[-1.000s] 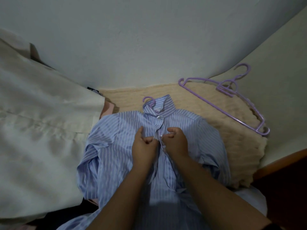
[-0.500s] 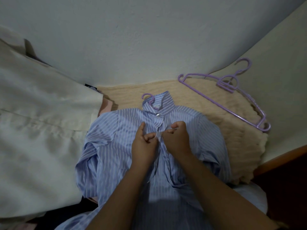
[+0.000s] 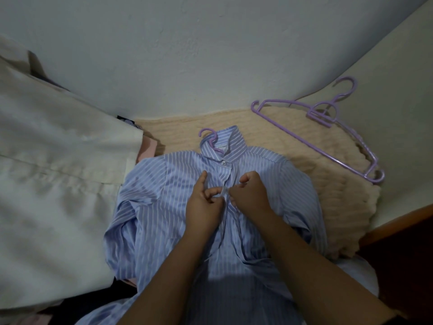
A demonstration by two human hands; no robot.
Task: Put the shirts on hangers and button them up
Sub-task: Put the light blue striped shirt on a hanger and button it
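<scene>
Blue-striped cotton shirt [image 3: 164,207], on its lilac hanger [image 3: 209,139], lies beneath my fingers. Left hand [image 3: 203,207] and right hand [image 3: 249,195] pinch the placket edges together; second button in hand. Next: push it through.

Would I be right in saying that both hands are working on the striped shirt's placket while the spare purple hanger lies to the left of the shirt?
Not quite: the head view shows the spare purple hanger lying to the right of the striped shirt, not the left. The left hand and right hand are indeed both pinching its placket.
</scene>
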